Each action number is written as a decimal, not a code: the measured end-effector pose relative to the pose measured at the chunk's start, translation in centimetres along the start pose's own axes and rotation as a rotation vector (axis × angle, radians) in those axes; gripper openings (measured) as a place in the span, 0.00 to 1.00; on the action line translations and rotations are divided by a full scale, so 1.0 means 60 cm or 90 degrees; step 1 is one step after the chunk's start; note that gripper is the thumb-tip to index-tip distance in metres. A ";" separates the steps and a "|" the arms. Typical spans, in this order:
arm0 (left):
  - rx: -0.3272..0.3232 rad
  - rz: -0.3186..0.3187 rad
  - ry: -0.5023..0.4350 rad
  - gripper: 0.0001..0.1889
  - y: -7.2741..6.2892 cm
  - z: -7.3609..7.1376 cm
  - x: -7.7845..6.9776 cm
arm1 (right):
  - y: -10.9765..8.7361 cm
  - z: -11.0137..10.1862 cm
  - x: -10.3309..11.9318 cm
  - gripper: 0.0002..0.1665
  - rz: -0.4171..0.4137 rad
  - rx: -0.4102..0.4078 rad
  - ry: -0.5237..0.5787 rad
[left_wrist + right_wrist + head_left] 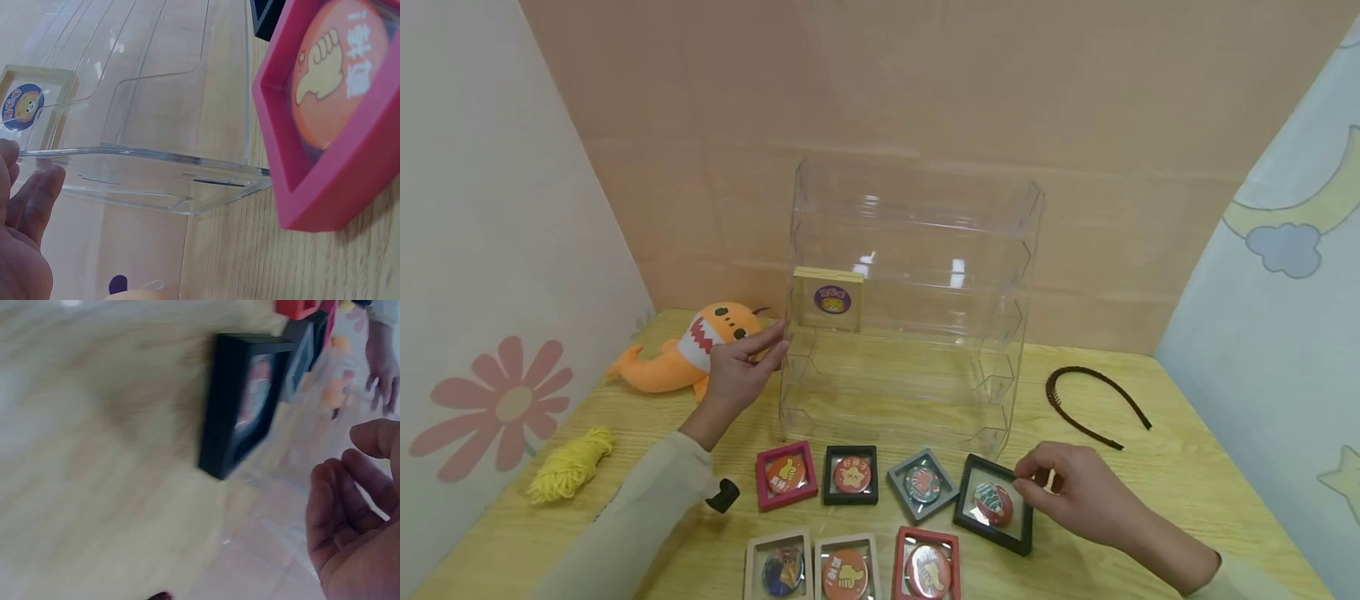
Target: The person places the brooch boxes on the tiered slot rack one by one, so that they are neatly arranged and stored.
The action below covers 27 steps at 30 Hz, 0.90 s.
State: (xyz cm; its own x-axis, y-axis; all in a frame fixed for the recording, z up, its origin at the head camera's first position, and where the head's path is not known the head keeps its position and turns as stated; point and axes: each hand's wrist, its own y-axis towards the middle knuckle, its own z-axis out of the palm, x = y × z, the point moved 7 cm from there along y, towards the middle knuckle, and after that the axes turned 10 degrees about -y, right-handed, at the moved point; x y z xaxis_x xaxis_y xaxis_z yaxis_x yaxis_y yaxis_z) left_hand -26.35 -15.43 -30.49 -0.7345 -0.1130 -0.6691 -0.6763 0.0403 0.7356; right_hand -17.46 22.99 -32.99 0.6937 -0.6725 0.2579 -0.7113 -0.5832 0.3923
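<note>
A clear plastic tiered rack stands on the table, with a cream frame holding a purple bear badge on its left side, partway up. My left hand has its fingers at the rack's left side panel; in the left wrist view those fingers are fairly straight and grip nothing. My right hand hovers at the right edge of a black frame with a red and green badge. From the right wrist view, its loosely bent fingers hold nothing and are apart from that black frame.
More framed badges lie in front of the rack: a magenta frame, a smaller black one, a grey one, a red one and two beige ones. An orange plush shark, yellow yarn and a brown headband lie around.
</note>
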 end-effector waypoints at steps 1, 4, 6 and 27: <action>-0.001 -0.002 -0.001 0.15 0.000 -0.001 0.000 | -0.010 0.003 -0.011 0.10 0.026 0.006 -0.007; 0.001 -0.005 0.001 0.15 0.000 -0.002 0.000 | -0.035 0.017 -0.042 0.14 0.101 0.045 -0.016; 0.002 -0.005 0.001 0.15 -0.001 -0.004 0.000 | -0.047 0.029 -0.060 0.24 0.147 0.084 -0.004; 0.005 0.000 0.006 0.15 -0.003 -0.011 -0.007 | -0.064 0.091 -0.082 0.43 0.215 0.204 0.062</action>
State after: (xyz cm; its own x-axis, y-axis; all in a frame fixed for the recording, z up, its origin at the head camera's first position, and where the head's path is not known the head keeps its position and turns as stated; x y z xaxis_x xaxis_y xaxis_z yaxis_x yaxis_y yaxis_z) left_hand -25.88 -16.07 -30.23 -0.7336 -0.1218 -0.6686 -0.6771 0.0479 0.7343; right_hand -18.75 26.09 -40.59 0.4137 -0.8123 0.4111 -0.8877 -0.4601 -0.0160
